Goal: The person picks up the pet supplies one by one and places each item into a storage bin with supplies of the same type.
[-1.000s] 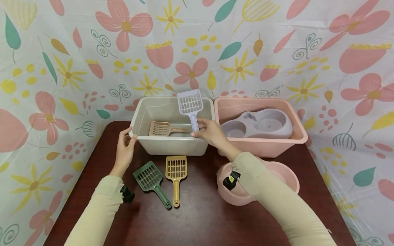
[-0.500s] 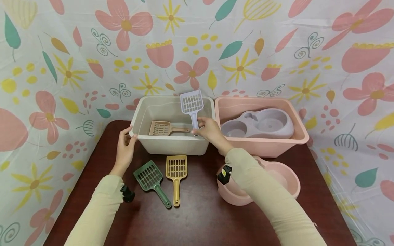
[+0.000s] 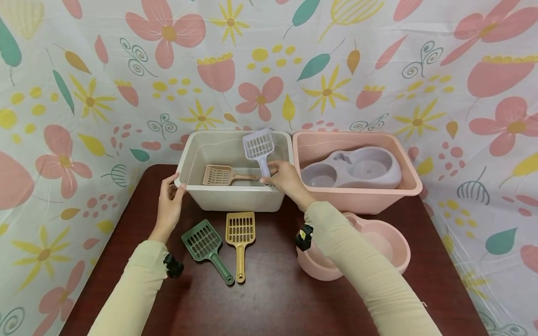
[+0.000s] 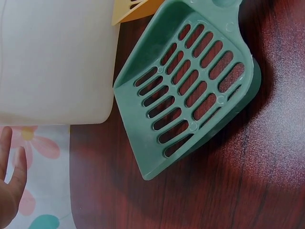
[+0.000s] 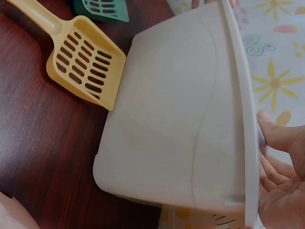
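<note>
My right hand pinches the handle of a lilac litter scoop, its slotted head raised and tilted over the right part of a whitish litter box. Inside that box lies a tan litter scoop, handle pointing right. My left hand touches the box's front left rim corner with extended fingers and thumb. In the left wrist view, part of this hand shows beside the box wall. From the right wrist, the box hides nearly all of the lilac scoop behind its rim. A green scoop and a yellow scoop lie in front.
A pink litter box stands right beside the whitish one, holding a lilac double bowl. Under my right forearm sits a pink double bowl on the dark red table. A flowered cloth hangs behind.
The lilac scoop's head has lowered and tipped toward the inside of the whitish box. My right forearm has shifted slightly left; my left hand stays at the rim corner.
</note>
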`<state>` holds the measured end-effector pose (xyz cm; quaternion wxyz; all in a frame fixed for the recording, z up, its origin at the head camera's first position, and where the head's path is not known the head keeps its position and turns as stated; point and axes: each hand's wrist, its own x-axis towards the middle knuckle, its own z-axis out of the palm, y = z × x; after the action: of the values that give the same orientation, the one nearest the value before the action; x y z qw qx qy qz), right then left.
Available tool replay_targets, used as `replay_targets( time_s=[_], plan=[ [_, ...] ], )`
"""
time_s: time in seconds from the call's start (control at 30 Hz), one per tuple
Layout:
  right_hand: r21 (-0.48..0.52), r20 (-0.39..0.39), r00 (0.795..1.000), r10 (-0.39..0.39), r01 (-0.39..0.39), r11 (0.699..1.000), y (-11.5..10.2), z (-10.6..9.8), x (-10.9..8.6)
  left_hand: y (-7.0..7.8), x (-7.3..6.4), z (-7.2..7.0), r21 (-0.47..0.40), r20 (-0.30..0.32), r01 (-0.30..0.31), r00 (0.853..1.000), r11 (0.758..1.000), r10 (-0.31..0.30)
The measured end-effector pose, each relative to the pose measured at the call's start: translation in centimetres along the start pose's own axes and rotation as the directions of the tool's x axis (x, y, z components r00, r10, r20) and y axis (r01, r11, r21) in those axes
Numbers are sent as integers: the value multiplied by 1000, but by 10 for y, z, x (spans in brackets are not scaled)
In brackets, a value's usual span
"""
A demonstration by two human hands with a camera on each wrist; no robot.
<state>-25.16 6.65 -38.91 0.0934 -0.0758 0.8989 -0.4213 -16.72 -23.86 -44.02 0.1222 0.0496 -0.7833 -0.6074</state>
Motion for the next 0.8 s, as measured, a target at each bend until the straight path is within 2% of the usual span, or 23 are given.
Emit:
replay_targets(
  time_s=[0.43,0.57,0.8],
  plan=[
    [-53,-40,999,-36,34,998,1,5,-5,-1,0,0,-20,4,-8,1000,1000,8],
    [-23,-83,991,-105,104,994,3,7,-6,-2,1,1,-42,5,-14,1000,999,14],
    [81,-166,964,-206,222,972,8,10,-12,-2,0,0,-51,7,-13,1000,999,14]
  ],
)
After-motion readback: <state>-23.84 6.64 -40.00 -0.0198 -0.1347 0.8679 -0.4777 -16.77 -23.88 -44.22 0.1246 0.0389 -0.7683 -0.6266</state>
